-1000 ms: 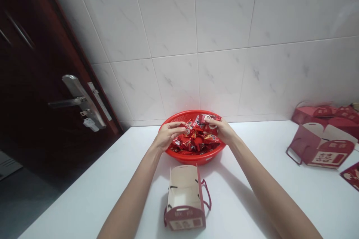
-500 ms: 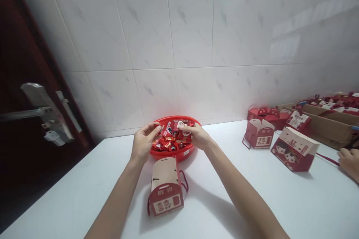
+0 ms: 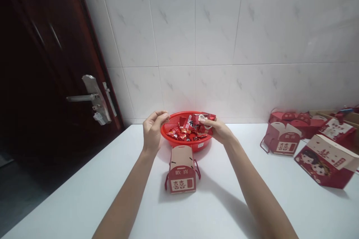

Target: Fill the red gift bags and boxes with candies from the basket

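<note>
A red plastic basket [image 3: 165, 130] stands against the wall with several shiny red wrapped candies [image 3: 186, 134] in it. At its right side my right hand [image 3: 221, 130] pinches a red candy packet [image 3: 206, 118] between thumb and fingers, above the other candies. My left hand [image 3: 153, 130] is at the basket's left rim, thumb and fingertips pressed together; whatever is in them, if anything, is too small to make out. In front of the basket, between my forearms, sits an open red and beige gift box [image 3: 183, 179] with dark red cords at its sides.
On the right of the white table [image 3: 224, 213] stand a red box with a cord [image 3: 283, 142] and a larger box with cartoon figures [image 3: 327, 160]. More red boxes [image 3: 301, 121] and a cardboard carton [image 3: 353, 117] lie behind them. A dark door [image 3: 56, 63] with a metal handle is at left.
The view has turned left, so things sit further right and the other person's hand is out of frame. My left hand has drawn back from the candies to the rim. My right hand still holds the packet.
</note>
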Demonstrator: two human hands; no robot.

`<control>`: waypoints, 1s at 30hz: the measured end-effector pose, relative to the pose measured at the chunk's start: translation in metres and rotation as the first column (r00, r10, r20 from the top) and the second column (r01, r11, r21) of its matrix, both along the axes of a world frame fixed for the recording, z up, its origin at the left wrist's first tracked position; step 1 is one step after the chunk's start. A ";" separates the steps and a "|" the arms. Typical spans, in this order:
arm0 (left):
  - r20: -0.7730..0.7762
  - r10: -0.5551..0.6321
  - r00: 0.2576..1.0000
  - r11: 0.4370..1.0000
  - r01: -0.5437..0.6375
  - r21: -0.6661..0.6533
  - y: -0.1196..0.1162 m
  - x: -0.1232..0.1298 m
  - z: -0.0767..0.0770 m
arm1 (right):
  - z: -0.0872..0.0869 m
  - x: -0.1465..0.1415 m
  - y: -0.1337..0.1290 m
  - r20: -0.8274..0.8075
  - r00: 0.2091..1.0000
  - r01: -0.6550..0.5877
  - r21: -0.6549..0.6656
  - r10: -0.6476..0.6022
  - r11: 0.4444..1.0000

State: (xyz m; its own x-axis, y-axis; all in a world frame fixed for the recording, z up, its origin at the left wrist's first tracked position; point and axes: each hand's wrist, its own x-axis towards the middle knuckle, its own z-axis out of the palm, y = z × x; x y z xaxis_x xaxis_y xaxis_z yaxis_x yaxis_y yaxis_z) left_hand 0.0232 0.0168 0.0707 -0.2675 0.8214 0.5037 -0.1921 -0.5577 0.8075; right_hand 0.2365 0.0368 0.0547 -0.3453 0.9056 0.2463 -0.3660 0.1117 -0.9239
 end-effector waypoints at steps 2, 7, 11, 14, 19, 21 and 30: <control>-0.207 -0.029 0.978 0.999 0.021 -0.038 -0.002 -0.010 0.005 | 0.001 0.008 0.001 0.060 0.998 -0.033 0.025 0.032 0.999; -0.796 -0.314 0.517 0.947 0.114 -0.299 -0.006 -0.034 0.010 | 0.004 0.020 -0.001 0.253 0.962 -0.124 0.076 0.101 0.989; -0.854 -0.467 0.227 0.880 0.209 -0.426 -0.007 -0.036 0.003 | 0.005 0.016 -0.006 0.310 0.940 -0.186 0.116 0.143 0.976; -0.800 -0.564 0.204 0.812 0.311 -0.494 -0.005 -0.029 -0.003 | 0.003 0.005 -0.011 0.320 0.919 -0.288 0.150 0.229 0.946; -0.727 -0.672 0.143 0.694 0.463 -0.551 -0.004 -0.017 -0.005 | -0.001 -0.014 -0.015 0.358 0.833 -0.491 0.125 0.423 0.862; -0.704 -0.700 0.117 0.661 0.478 -0.578 -0.007 -0.015 -0.005 | -0.001 -0.015 -0.015 0.374 0.799 -0.544 0.115 0.472 0.831; -0.738 -0.675 -0.017 0.653 0.453 -0.607 -0.012 -0.022 -0.007 | 0.011 0.009 -0.018 0.670 0.585 -0.651 0.051 0.457 0.758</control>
